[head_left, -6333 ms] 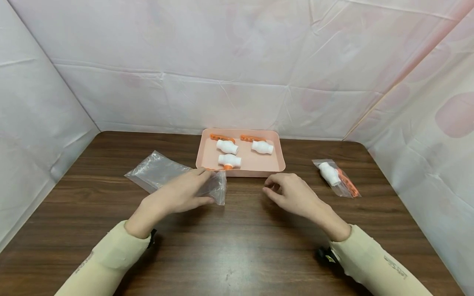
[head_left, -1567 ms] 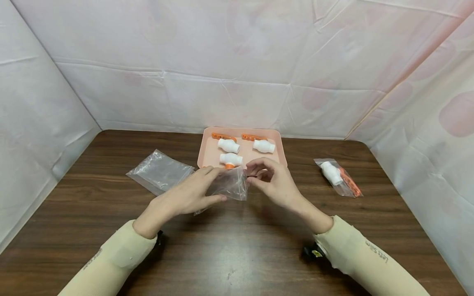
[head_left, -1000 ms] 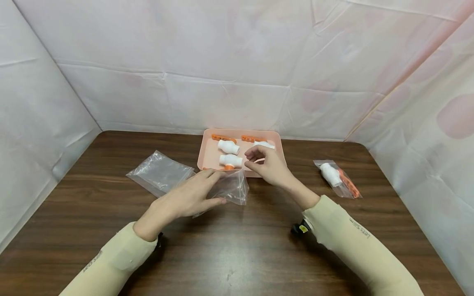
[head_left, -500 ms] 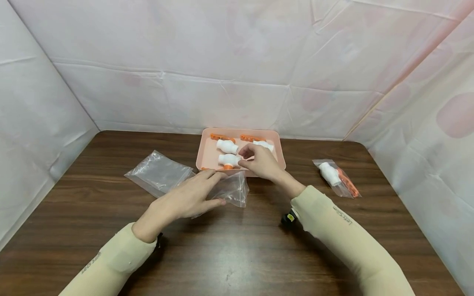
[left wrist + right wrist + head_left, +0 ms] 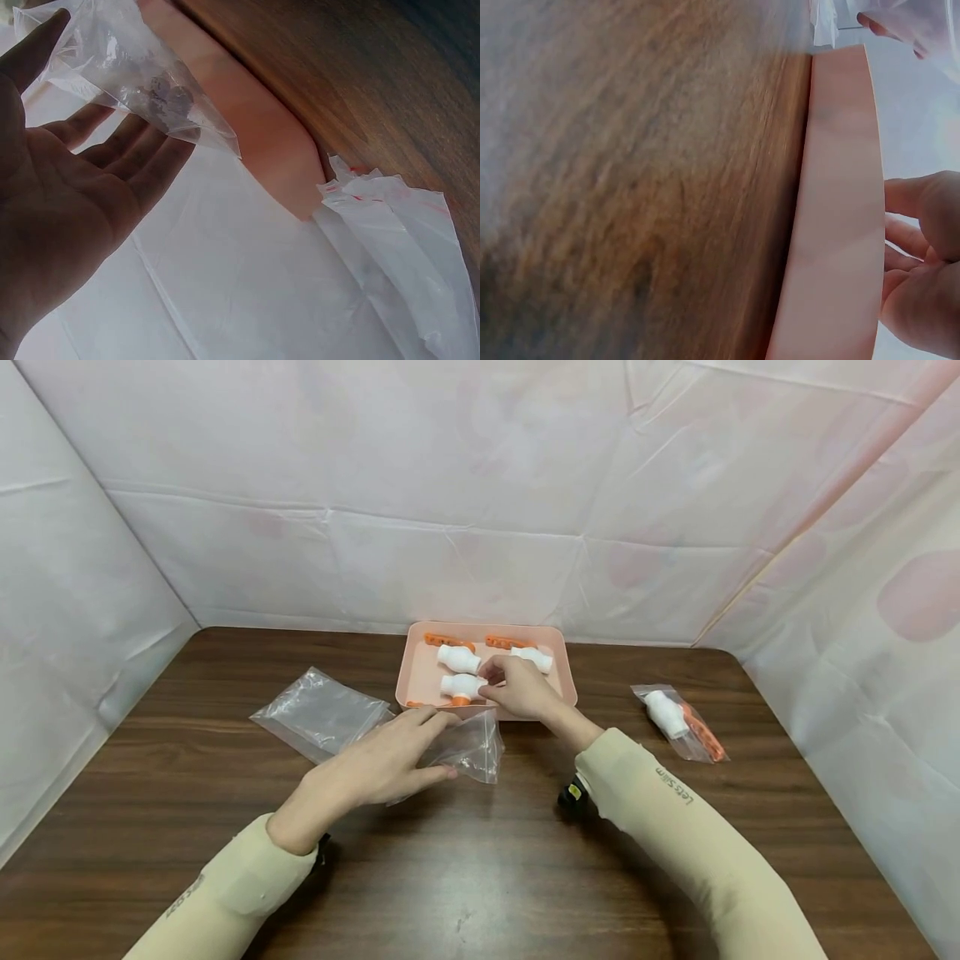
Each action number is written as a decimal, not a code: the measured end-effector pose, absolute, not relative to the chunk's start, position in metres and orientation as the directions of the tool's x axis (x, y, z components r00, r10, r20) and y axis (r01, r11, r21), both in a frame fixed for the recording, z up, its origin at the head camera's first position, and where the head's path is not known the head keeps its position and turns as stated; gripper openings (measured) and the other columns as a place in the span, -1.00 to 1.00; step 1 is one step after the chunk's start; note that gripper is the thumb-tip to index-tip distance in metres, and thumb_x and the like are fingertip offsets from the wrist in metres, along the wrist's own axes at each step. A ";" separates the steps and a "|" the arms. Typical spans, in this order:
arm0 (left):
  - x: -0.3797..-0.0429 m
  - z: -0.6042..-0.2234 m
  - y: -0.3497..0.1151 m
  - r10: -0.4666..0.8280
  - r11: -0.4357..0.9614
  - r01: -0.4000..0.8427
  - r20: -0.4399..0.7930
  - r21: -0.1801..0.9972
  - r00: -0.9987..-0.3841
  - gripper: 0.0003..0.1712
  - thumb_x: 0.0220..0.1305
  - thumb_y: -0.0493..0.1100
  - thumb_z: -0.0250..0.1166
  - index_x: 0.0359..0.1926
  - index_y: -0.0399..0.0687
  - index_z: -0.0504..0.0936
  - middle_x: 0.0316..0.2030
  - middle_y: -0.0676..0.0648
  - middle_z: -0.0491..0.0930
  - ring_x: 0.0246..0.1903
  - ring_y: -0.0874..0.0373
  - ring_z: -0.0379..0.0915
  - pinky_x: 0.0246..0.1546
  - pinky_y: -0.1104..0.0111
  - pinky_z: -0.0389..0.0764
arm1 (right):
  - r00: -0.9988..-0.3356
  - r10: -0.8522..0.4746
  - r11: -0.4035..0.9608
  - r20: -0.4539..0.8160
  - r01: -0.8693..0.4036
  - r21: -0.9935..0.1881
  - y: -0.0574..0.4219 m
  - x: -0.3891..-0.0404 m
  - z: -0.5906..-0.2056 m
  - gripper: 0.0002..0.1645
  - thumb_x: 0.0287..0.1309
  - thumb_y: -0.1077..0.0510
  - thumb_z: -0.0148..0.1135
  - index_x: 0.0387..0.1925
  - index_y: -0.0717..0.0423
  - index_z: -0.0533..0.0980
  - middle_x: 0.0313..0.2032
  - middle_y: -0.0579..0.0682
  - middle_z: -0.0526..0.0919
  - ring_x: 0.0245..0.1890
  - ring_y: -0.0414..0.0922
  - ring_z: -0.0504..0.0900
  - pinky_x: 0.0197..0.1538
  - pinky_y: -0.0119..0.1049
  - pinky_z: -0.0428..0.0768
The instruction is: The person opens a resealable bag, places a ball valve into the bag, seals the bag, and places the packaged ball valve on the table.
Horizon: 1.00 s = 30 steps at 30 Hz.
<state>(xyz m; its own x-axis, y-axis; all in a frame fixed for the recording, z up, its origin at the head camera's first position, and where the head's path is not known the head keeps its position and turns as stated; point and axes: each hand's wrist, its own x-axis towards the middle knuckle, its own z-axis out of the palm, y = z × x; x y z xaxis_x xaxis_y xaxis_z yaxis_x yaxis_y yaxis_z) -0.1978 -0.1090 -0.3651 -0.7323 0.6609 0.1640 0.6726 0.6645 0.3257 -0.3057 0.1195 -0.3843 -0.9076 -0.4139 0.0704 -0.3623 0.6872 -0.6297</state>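
My left hand (image 5: 367, 760) holds a clear zip bag (image 5: 472, 752) between its spread thumb and fingers, in front of the pink tray (image 5: 572, 692). In the left wrist view the bag (image 5: 150, 82) puffs out between thumb and fingertips. Reaching over the tray's near wall (image 5: 840, 225), my right hand (image 5: 525, 689) pinches the right end of the nearest white ball valve (image 5: 459, 685). That valve lies in the tray with its orange handle toward the near wall, partly hidden. Two more ball valves, one left (image 5: 458, 658) and one right (image 5: 538, 660), lie behind it, orange handles at the back.
More clear bags (image 5: 318, 710) lie flat on the wooden table, left of the tray. To the right is a bag holding a ball valve (image 5: 667, 714) with an orange handle. Pale cloth walls (image 5: 457, 572) stand behind and at both sides.
My right hand has left the bag's mouth and come forward-left over the tray to the nearest ball valve. Earlier, my left hand brought the bag rightward off the other bags; lately it stays almost still.
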 end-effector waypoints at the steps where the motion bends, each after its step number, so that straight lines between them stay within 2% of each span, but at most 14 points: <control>1: -0.198 -0.365 -0.109 0.662 0.664 0.674 0.164 0.326 -0.731 -0.35 0.19 0.15 0.34 0.21 0.03 0.38 0.07 0.00 0.42 0.02 0.14 0.38 0.02 0.18 0.45 | -0.908 -0.414 0.690 0.066 -0.360 -0.627 0.119 -0.306 -0.384 -0.69 0.14 0.13 0.35 -0.12 0.20 0.57 -0.16 0.06 0.64 -0.10 -0.04 0.63 -0.03 -0.21 0.54; 8: -0.199 -0.365 -0.110 0.674 0.647 0.687 0.173 0.332 -0.718 -0.35 0.20 0.15 0.33 0.21 -0.01 0.38 0.04 -0.02 0.42 0.00 0.15 0.38 0.02 0.20 0.45 | -0.911 -0.410 0.716 0.045 -0.352 -0.602 0.118 -0.310 -0.388 -0.63 0.03 0.06 0.46 -0.17 0.13 0.56 -0.20 -0.02 0.65 -0.15 -0.08 0.63 -0.06 -0.26 0.54; 14: -0.200 -0.365 -0.109 0.679 0.643 0.690 0.169 0.332 -0.715 -0.33 0.21 0.15 0.33 0.23 -0.05 0.38 0.05 -0.03 0.42 0.02 0.14 0.38 0.03 0.20 0.45 | -0.909 -0.415 0.723 0.050 -0.362 -0.588 0.116 -0.308 -0.389 -0.67 0.07 0.10 0.42 -0.15 0.15 0.55 -0.19 0.01 0.65 -0.14 -0.04 0.64 -0.06 -0.23 0.55; 22: -0.201 -0.366 -0.109 0.686 0.622 0.704 0.195 0.344 -0.701 -0.35 0.20 0.11 0.35 0.24 0.01 0.39 0.15 0.00 0.39 0.15 0.09 0.32 0.12 0.16 0.39 | -0.922 -0.380 0.718 0.069 -0.341 -0.607 0.119 -0.306 -0.388 -0.71 0.11 0.14 0.37 -0.14 0.16 0.57 -0.17 0.01 0.63 -0.13 -0.07 0.62 -0.03 -0.22 0.55; 30: -0.202 -0.366 -0.110 0.679 0.634 0.688 0.172 0.353 -0.713 -0.35 0.20 0.12 0.34 0.24 0.02 0.39 0.14 0.00 0.40 0.14 0.10 0.33 0.11 0.16 0.40 | -0.937 -0.328 0.663 0.122 -0.320 -0.677 0.122 -0.304 -0.389 -0.71 0.12 0.18 0.36 -0.10 0.10 0.57 -0.20 -0.03 0.65 -0.14 -0.11 0.65 -0.07 -0.24 0.58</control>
